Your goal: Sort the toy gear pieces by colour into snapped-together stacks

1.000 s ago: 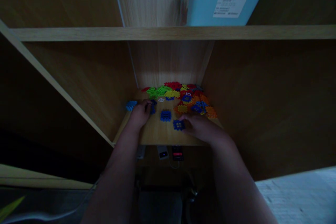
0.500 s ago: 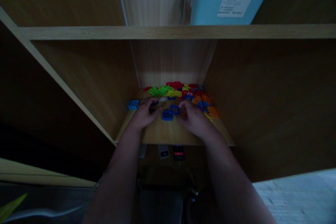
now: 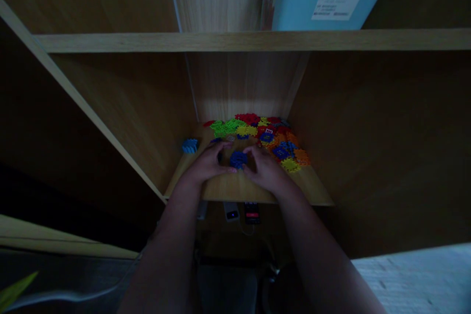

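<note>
A small stack of blue gear-shaped plastic pieces [image 3: 238, 159] stands on the wooden shelf board between my hands. My left hand [image 3: 212, 163] is curved open at the stack's left, thumb and fingers apart, the thumb tip by its lower edge. From the right, the finger and thumb of my right hand [image 3: 262, 168] close around the stack's edge. Partly hidden behind my left fingers lies a dark blue piece [image 3: 216, 141]. A lighter blue stack of the same kind of pieces [image 3: 190, 145] sits farther left, near the side wall.
Loose green pieces [image 3: 225, 127], red pieces [image 3: 248, 118], yellow pieces [image 3: 290, 165] and orange pieces [image 3: 301, 157] lie along the back and right. Cabinet walls enclose both sides. A light blue bin [image 3: 294, 5] stands on the shelf above; a phone [image 3: 252, 213] lies below.
My right hand has brought a blue piece left and down onto the blue stack, and the two now line up. My left hand has opened toward the stack. The view has shifted slightly.
</note>
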Motion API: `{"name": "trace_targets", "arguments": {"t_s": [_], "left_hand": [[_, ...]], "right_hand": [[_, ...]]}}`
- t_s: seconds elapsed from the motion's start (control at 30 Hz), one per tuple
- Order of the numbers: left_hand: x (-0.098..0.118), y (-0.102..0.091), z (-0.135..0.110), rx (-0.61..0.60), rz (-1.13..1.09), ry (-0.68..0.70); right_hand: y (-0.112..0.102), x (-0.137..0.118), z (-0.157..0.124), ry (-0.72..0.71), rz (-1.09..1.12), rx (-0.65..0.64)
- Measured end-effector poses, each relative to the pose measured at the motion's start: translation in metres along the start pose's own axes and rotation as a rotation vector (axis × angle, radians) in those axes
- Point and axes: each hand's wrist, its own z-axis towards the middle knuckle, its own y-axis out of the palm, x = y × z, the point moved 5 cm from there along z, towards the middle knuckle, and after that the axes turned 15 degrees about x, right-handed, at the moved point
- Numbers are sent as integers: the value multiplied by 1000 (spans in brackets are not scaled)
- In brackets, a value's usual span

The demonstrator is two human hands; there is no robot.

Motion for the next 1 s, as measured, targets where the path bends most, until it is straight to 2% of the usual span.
{"name": "trace_targets", "arguments": {"t_s": [0.3,1.0], "left_hand": [[1,6,-1,-30,-73,20],[0,7,-3,-53,-58,35]], "right_hand": [[9,0,-2,8,32,1],[14,4,-3,9,50,8]]}}
